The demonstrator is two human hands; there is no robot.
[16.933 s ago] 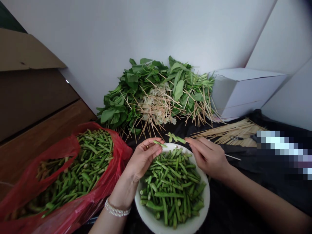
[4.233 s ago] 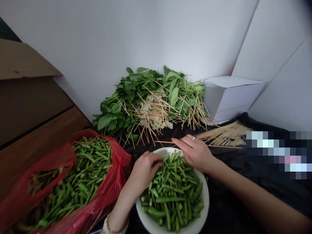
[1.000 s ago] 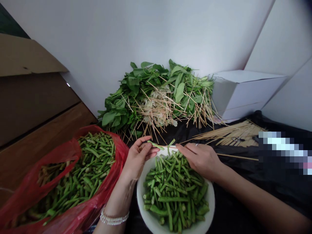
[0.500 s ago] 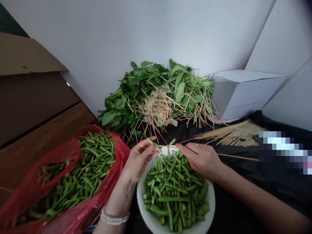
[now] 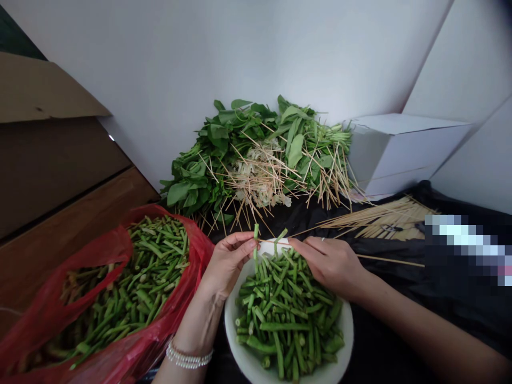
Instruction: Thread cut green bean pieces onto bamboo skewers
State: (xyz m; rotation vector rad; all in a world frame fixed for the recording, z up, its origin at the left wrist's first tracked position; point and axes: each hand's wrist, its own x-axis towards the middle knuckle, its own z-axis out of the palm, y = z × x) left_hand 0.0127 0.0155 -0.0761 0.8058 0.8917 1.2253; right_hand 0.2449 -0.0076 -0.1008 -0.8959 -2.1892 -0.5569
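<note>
My left hand [image 5: 234,256] pinches a short piece of green bean [image 5: 256,240] between thumb and fingertips, and the piece stands nearly upright. A thin bamboo skewer [image 5: 390,260] is gripped in my right hand [image 5: 330,261]; it sticks out to the right, and its other end reaches the bean piece at my left fingertips. Whether the tip has gone through that piece, I cannot tell. Another bean piece [image 5: 280,237] sits across the skewer between my hands. Below them stands a white bowl [image 5: 349,341] heaped with cut green beans [image 5: 288,314].
On the left, a red plastic bag [image 5: 200,248] holds more cut beans. Skewered leafy greens [image 5: 224,133] and pale pieces are piled against the wall. Loose skewers [image 5: 392,218] lie on black sheeting at right, near a white box [image 5: 404,149]. A cardboard box [image 5: 48,154] stands left.
The bean piece in my left fingers has turned from slanting to nearly upright, against the skewer's end. My right hand has barely moved.
</note>
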